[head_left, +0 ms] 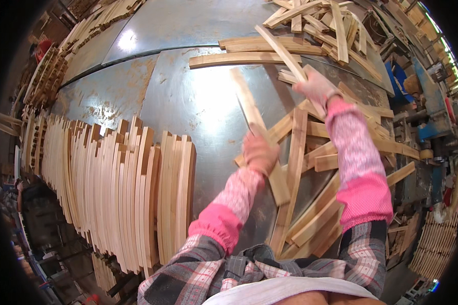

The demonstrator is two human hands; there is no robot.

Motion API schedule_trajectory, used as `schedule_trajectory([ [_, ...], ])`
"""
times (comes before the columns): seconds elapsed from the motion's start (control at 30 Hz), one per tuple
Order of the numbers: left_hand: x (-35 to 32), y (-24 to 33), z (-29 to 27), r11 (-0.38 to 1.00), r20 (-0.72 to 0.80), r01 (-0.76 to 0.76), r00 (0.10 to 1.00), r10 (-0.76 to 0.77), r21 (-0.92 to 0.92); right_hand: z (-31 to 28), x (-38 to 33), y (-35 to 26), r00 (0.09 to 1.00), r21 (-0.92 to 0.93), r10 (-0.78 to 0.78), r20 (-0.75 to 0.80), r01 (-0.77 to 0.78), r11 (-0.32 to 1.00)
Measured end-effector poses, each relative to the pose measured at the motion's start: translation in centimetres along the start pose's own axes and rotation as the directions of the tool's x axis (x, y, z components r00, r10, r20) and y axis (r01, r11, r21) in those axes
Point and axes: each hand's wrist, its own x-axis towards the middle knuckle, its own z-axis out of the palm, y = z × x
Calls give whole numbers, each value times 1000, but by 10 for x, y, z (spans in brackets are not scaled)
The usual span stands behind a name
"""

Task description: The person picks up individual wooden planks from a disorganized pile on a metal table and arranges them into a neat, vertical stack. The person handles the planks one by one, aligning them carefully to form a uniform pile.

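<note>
My left hand is closed round a wooden strip, which slants across the metal table and is slightly smeared by motion. Farther right, my right hand grips another wooden strip that points up and to the left. Under and beside both hands lies a loose heap of strips, crossing at many angles. Left of my left arm, a row of strips stands packed side by side, their ends uneven. Pink sleeve covers reach down both forearms.
Long strips lie crosswise beyond my hands. A second jumbled pile sits at the far right. The metal table has a seam and scattered wood dust. Blue machinery stands at the right edge, with more stacked strips at far left.
</note>
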Motion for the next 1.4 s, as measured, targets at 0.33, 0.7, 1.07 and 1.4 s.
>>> schedule_trajectory([
  [0.33, -105, -40, 4, 959, 408, -257, 868, 284, -120, 3, 110, -8, 993, -431, 58, 105, -7, 902],
  [0.7, 61, -85, -87, 862, -98, -418, 882, 461, 287, -63, -141, -4, 887, -523, 326, 328, -117, 844],
  [1.07, -52, -56, -16, 899, 332, -275, 930, 159, 340, 111, -354, 55, 854, 346, 519, -17, -482, 805],
  [1.4, -159, -101, -7, 265, 742, 695, 596, 307, -668, 203, -424, 27, 799, 218, 599, -62, -575, 789],
])
